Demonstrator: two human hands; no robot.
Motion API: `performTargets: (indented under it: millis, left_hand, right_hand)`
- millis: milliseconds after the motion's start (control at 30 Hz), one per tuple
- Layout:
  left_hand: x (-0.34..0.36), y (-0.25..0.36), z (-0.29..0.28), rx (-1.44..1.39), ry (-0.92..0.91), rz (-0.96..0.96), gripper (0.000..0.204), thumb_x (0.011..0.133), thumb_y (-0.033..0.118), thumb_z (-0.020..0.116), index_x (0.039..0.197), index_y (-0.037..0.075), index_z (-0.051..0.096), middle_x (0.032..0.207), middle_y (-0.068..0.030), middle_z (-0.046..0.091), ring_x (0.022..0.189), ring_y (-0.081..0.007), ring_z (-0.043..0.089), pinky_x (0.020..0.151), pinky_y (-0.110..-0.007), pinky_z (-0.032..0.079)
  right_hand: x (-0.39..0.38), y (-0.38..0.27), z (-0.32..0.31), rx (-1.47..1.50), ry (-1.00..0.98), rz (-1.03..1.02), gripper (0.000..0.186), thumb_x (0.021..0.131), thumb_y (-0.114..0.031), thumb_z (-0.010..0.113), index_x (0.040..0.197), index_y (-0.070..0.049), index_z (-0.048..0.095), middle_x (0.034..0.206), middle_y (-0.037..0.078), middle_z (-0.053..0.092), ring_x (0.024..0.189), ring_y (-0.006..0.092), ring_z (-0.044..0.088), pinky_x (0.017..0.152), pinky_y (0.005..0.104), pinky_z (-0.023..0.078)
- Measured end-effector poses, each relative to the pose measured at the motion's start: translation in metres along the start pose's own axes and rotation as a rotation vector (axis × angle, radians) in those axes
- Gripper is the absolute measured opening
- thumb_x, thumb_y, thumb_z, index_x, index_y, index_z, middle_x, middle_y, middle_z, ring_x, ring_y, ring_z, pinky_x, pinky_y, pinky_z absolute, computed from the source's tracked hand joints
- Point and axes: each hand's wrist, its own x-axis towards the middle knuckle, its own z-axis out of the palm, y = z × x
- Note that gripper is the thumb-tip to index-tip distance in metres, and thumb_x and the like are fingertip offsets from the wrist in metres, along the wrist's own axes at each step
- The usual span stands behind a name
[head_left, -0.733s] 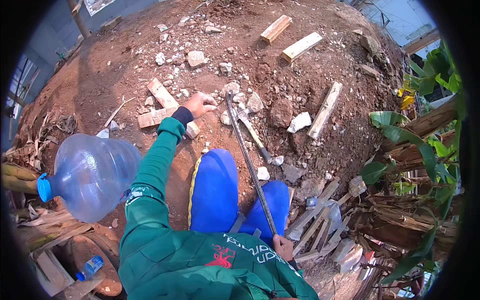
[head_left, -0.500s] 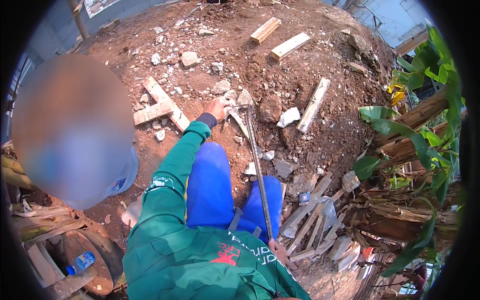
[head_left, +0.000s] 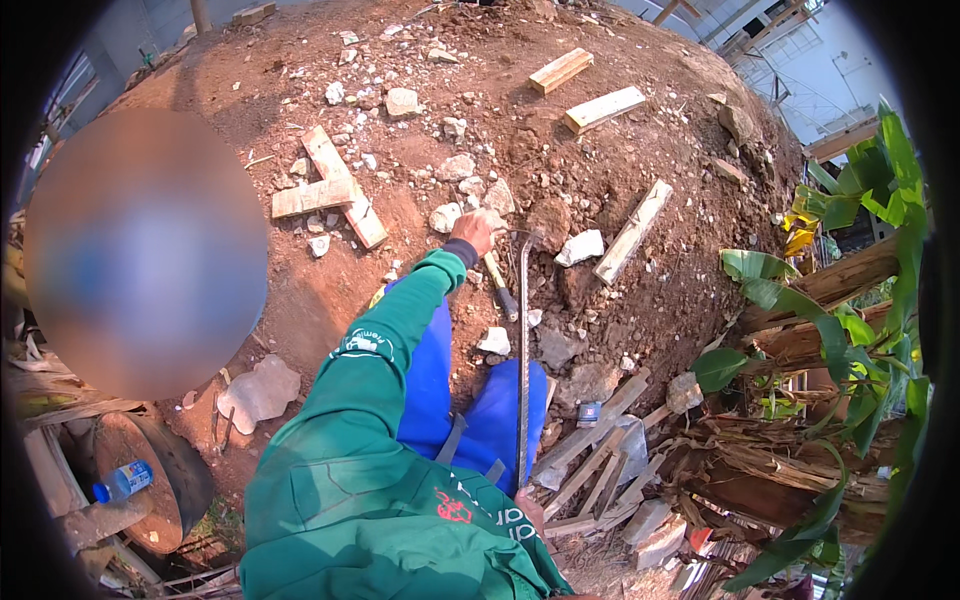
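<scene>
My left hand (head_left: 478,234) is closed over the head end of a hammer (head_left: 502,293) lying in the dirt, its handle pointing back toward my knees. Just right of that, a long dark ribbed metal bar (head_left: 523,370) with a bent top runs down to my right hand (head_left: 531,508), which grips its lower end and is partly hidden by my green sweatshirt. My blue-clad knees (head_left: 500,400) are beneath my arm and the bar. A white rock (head_left: 578,248) lies right of the bar's bent tip.
Wooden blocks (head_left: 630,232) and rubble lie across the dirt slope (head_left: 250,80). Banana plants (head_left: 820,320) and wood scraps (head_left: 600,450) crowd the right. A blurred patch covers the upper left; below it are a stump (head_left: 170,480) and a plastic bottle (head_left: 125,482).
My left hand has moved right from empty dirt onto the hammer head. The bar's bent top has shifted right and down and now stands more upright in view, still in my right hand.
</scene>
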Motion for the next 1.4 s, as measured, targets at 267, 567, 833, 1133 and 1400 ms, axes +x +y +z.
performTargets:
  millis: [267,567,833,1133,1400]
  left_hand:
    - [0.009,0.012,0.004,-0.782,0.236,-0.312,0.022,0.091,0.025,0.069,0.101,0.008,0.077,0.082,-0.0105,0.073,0.071,-0.0197,0.067,0.067,-0.034,0.052]
    - [-0.035,0.003,-0.029,-0.291,0.302,-0.433,0.042,0.08,0.033,0.077,0.113,0.009,0.068,0.104,-0.013,0.066,0.101,-0.0334,0.063,0.088,-0.042,0.051]
    - [-0.074,-0.094,-0.152,0.29,0.478,-0.431,0.047,0.077,0.036,0.08,0.112,0.009,0.062,0.119,-0.0173,0.055,0.114,-0.0373,0.051,0.095,-0.049,0.043]
    - [-0.104,-0.133,-0.152,0.323,0.453,-0.209,0.015,0.084,0.019,0.069,0.092,0.007,0.072,0.107,-0.0145,0.067,0.11,-0.036,0.058,0.098,-0.049,0.046]
    - [-0.065,-0.047,-0.241,-0.202,0.772,-0.214,0.019,0.087,0.022,0.075,0.087,0.003,0.074,0.084,-0.0123,0.07,0.081,-0.031,0.066,0.074,-0.041,0.05]
  right_hand:
    - [0.007,0.015,-0.015,0.031,-0.031,0.057,0.057,0.103,-0.047,0.053,0.066,-0.005,0.058,0.062,-0.002,0.051,0.06,0.0082,0.043,0.055,0.0296,0.035]
    - [0.012,0.019,-0.013,-0.061,-0.04,0.084,0.057,0.103,-0.048,0.054,0.066,-0.005,0.058,0.062,-0.002,0.052,0.06,0.0082,0.043,0.055,0.0297,0.036]
    - [0.02,0.023,-0.012,-0.079,-0.047,0.099,0.058,0.102,-0.05,0.055,0.066,-0.004,0.058,0.061,-0.002,0.052,0.06,0.0082,0.044,0.055,0.0298,0.037]
    - [0.02,0.007,-0.001,-0.116,-0.055,0.074,0.059,0.101,-0.051,0.056,0.066,-0.003,0.059,0.061,-0.002,0.053,0.06,0.0085,0.045,0.055,0.0306,0.038]
    - [0.026,0.021,0.002,0.018,-0.005,0.134,0.06,0.102,-0.05,0.054,0.071,0.0,0.065,0.062,0.001,0.058,0.06,0.0092,0.048,0.056,0.032,0.041]
